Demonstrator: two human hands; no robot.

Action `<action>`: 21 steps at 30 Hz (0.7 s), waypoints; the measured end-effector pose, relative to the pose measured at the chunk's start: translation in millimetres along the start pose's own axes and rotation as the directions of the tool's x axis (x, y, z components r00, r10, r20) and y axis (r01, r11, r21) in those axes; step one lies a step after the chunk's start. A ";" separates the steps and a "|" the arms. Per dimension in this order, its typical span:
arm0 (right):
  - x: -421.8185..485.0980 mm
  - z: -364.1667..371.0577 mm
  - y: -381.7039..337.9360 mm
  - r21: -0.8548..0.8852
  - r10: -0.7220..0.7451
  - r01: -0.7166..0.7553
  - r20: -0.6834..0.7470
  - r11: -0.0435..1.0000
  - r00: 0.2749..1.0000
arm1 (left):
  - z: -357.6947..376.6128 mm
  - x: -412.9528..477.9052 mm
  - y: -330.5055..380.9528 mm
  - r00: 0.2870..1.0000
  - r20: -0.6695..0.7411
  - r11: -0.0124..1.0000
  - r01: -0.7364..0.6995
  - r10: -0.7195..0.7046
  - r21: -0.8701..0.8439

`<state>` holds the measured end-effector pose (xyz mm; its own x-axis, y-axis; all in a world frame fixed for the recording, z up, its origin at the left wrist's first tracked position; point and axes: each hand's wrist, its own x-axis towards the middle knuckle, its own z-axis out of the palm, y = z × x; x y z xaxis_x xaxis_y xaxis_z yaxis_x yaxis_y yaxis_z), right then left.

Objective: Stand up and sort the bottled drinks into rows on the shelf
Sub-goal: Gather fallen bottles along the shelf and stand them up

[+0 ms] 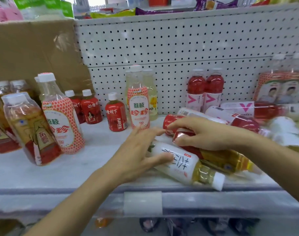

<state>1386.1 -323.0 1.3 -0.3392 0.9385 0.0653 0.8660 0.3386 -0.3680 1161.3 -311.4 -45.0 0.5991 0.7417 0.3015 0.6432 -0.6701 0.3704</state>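
A white-labelled tea bottle (184, 166) lies on its side near the front of the shelf (94, 167), cap pointing right. My left hand (136, 154) holds its bottom end, thumb on the label and fingers over the top. Just behind it lies a red-labelled amber tea bottle (220, 159); my right hand (201, 135) grips its red end between thumb and curled fingers. More bottles lie tumbled behind and to the right (239, 111). Upright bottles stand in rows: a lychee bottle (138, 108), a small red juice bottle (115, 114) and two red drinks (205, 92).
At the left stand a big lychee bottle (60, 120), amber tea bottles (31, 130) and two small red bottles (87, 108). Cardboard (34, 53) and a pegboard wall (162, 40) back the shelf. Two lychee bottles (278, 86) stand far right. A price holder (142, 203) sits on the front edge.
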 end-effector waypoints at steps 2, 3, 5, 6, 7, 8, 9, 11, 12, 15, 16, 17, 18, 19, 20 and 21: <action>-15.4 3.2 7.3 0.027 0.016 -0.016 -0.020 0.999 1.000 | -0.8 4.7 7.5 0.993 0.097 0.991 -0.073 0.062 0.111; -22.3 3.7 10.2 0.038 0.037 -0.036 -0.033 0.999 0.999 | -2.4 7.4 8.8 0.989 0.134 0.985 -0.086 0.066 0.152; -35.4 2.4 13.9 0.024 0.091 -0.089 -0.051 0.996 0.995 | -4.9 13.4 7.0 0.978 0.195 0.971 -0.114 0.072 0.211; -41.3 1.5 15.6 0.006 0.115 -0.114 -0.050 0.993 0.992 | -5.3 16.0 5.6 0.974 0.211 0.966 -0.125 0.077 0.224; -47.0 0.8 17.5 -0.008 0.141 -0.142 -0.041 0.990 0.989 | -4.7 18.8 4.1 0.973 0.215 0.966 -0.129 0.080 0.224; -52.9 0.7 19.3 -0.014 0.172 -0.173 -0.030 0.985 0.985 | -3.8 21.3 2.7 0.973 0.214 0.966 -0.131 0.083 0.223; -58.7 1.2 21.2 -0.020 0.207 -0.207 -0.017 0.978 0.978 | -2.9 23.3 1.5 0.974 0.208 0.964 -0.137 0.088 0.230; -70.4 3.1 23.7 -0.052 0.253 -0.253 -0.012 0.966 0.968 | -1.4 25.1 -1.3 0.976 0.191 0.951 -0.150 0.100 0.270; -75.7 3.8 24.8 -0.067 0.263 -0.264 -0.020 0.962 0.964 | -0.9 24.1 -2.6 0.979 0.175 0.946 -0.152 0.105 0.285; -90.4 3.1 27.5 -0.023 0.319 -0.319 -0.020 0.948 0.948 | 0.6 15.6 -7.6 0.989 0.090 0.948 -0.140 0.119 0.285; -95.1 3.1 28.2 -0.018 0.340 -0.340 -0.008 0.940 0.940 | -0.1 11.5 -8.6 0.993 0.048 0.961 -0.117 0.108 0.251; -99.5 3.7 28.0 -0.027 0.360 -0.360 0.001 0.933 0.933 | -1.8 7.6 -9.8 0.997 -0.007 0.980 -0.073 0.075 0.185; -103.6 5.4 27.6 -0.030 0.377 -0.377 -0.004 0.926 0.926 | -3.7 4.4 -11.8 0.997 -0.073 0.996 -0.012 0.018 0.084; -106.8 7.7 26.4 -0.016 0.391 -0.391 -0.023 0.920 0.920 | -5.6 2.1 -13.6 0.988 -0.145 0.998 0.047 -0.051 -0.036; -110.0 9.9 24.6 0.012 0.400 -0.400 -0.054 0.916 0.915 | -7.1 1.0 -17.3 0.969 -0.214 0.983 0.092 -0.125 -0.159; -112.6 11.8 23.6 0.042 0.403 -0.401 -0.087 0.915 0.911 | -8.2 -0.6 -20.8 0.943 -0.272 0.956 0.121 -0.194 -0.266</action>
<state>1440.4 -421.4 -25.7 0.0720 0.9974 -0.0076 0.9130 -0.0689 -0.4020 1143.6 -297.7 -45.6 0.3100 0.8370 0.4509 0.5606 -0.5439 0.6244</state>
